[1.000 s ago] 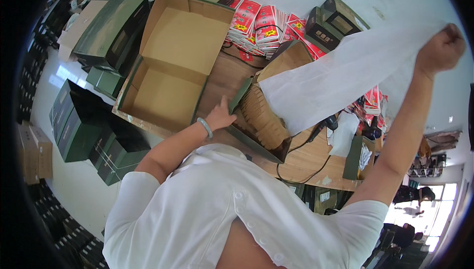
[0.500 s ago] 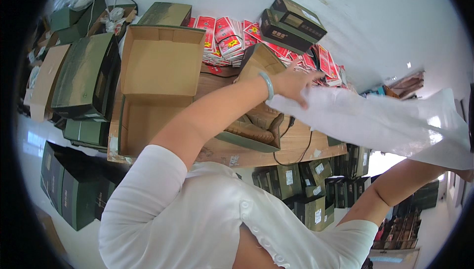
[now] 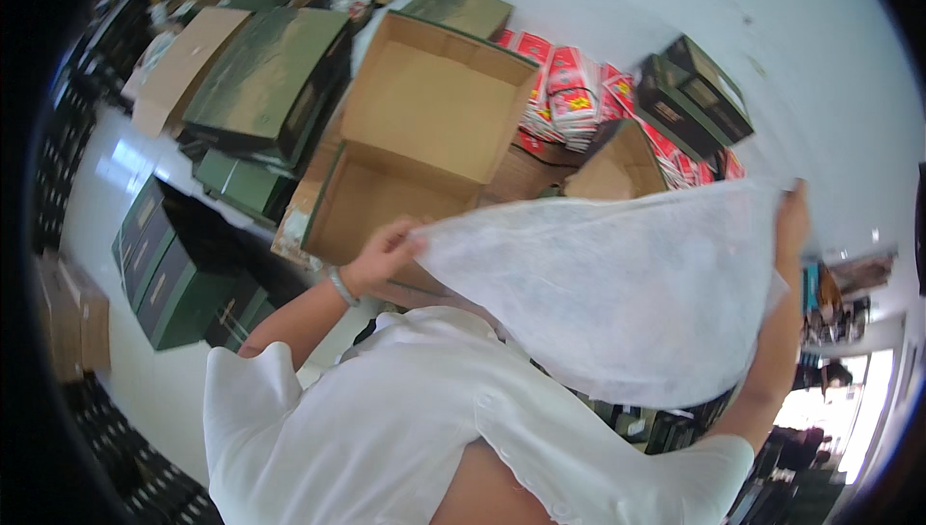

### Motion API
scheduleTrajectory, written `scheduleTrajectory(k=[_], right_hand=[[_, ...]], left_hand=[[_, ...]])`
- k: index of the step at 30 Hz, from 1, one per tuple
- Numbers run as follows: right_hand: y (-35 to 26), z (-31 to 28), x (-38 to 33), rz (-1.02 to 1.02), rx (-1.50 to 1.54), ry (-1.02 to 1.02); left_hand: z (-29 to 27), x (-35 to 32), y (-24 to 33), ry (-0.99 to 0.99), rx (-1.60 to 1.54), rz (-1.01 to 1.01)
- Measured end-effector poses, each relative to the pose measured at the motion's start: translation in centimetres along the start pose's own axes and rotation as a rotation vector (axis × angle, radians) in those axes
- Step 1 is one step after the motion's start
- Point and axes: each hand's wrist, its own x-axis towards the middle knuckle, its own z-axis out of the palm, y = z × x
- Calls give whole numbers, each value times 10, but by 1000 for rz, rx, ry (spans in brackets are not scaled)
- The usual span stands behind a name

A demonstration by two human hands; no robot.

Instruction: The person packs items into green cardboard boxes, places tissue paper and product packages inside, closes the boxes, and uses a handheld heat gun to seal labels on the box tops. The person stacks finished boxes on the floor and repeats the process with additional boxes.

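Place: a packing room or storeroom.
Boxes: many dark green boxes (image 3: 265,81) sit in piles on the floor and table.
Open box: a big brown cardboard box (image 3: 405,149) stands open.
Packs: red packs (image 3: 569,91) are stacked together.

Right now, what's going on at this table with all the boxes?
A person in a white shirt holds a thin white sheet spread out between both hands: the left hand grips one corner and the right hand grips the far edge. Beneath it an open cardboard box sits on the table, empty as far as it shows. Dark green boxes and red packets lie around it.
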Motion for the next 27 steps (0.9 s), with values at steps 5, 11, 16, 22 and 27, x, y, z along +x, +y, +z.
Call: scheduleTrajectory(k=[5,11,16,22,27], right_hand=[[-229,84,48,-128,389,-260],[-428,132,141,-358,704,-114],[-525,154,195,-495,765,-30],[-600,138,230,-503,748,101],[-641,135,268,-427,503,0]], left_hand=[[-68,-41,4,500,150,202],[-74,-75,-19,934,93,94],[-70,-79,-31,1038,344,-84],[-80,-56,-45,1124,178,-70],[-102,-14,-61,1232,508,-120]])
